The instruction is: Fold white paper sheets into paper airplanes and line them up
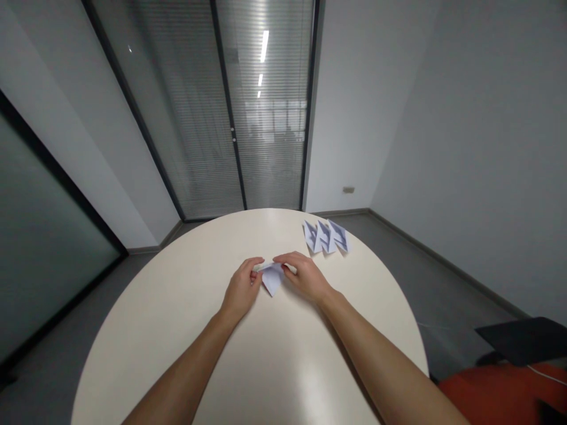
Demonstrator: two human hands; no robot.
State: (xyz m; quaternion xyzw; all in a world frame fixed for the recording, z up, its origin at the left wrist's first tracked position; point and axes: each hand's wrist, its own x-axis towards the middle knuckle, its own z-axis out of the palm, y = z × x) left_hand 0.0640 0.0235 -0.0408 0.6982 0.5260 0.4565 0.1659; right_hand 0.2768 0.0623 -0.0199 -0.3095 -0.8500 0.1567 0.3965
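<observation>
Between my two hands is a small piece of folded white paper (271, 281), its pointed end turned toward me. My left hand (244, 283) pinches its left edge between thumb and fingers. On the opposite side, my right hand (305, 274) grips the upper right edge, its fingers bent over the top. The upper edge of the paper looks folded into a narrow band, partly covered by my fingertips. Three folded paper pieces (326, 237) stand in an overlapping row beyond my right hand.
A round cream table (177, 330) lies under my hands. Past its far edge stands a glass partition with blinds (274, 153). At the lower right are a red chair (500, 395) and a dark flat object (525, 339) with a pale cable.
</observation>
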